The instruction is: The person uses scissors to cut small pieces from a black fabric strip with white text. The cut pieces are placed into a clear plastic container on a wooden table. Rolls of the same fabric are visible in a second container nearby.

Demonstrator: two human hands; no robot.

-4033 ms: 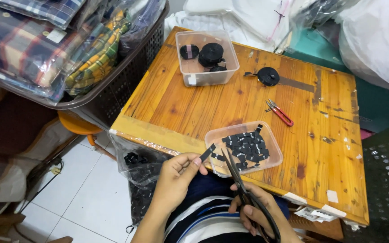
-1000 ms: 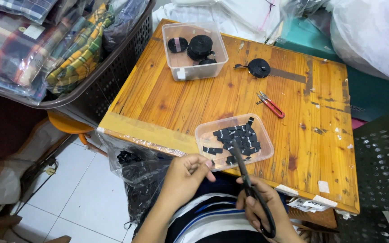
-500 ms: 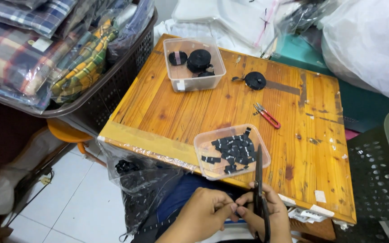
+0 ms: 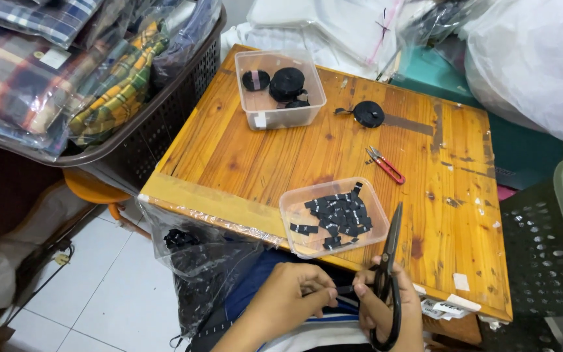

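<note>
Both hands are in front of the near edge of the wooden table (image 4: 242, 163), just below it. The right hand (image 4: 389, 309) has its fingers closed through the handles of one pair of large black scissors (image 4: 388, 274); the blades are together and point up over the near edge of the table. The left hand (image 4: 291, 293) pinches the end of one thin black strip (image 4: 341, 293) between thumb and fingertips, and the strip reaches across to the right hand, which touches it also.

On the table I count two clear plastic containers. One container (image 4: 294, 205) stands at the near edge, just beside the scissors blades, and holds many short black pieces (image 4: 340, 215), too many and too overlapped to count surely. The other container (image 4: 262, 120) is near the far left corner and holds three black rolls (image 4: 287, 83). One more black roll (image 4: 367, 113) lies alone by the far edge. One small red-handled snipper (image 4: 386, 165) lies near the middle of the table. Left of the table stands one dark basket (image 4: 164, 130) with folded checked cloths in plastic bags.
</note>
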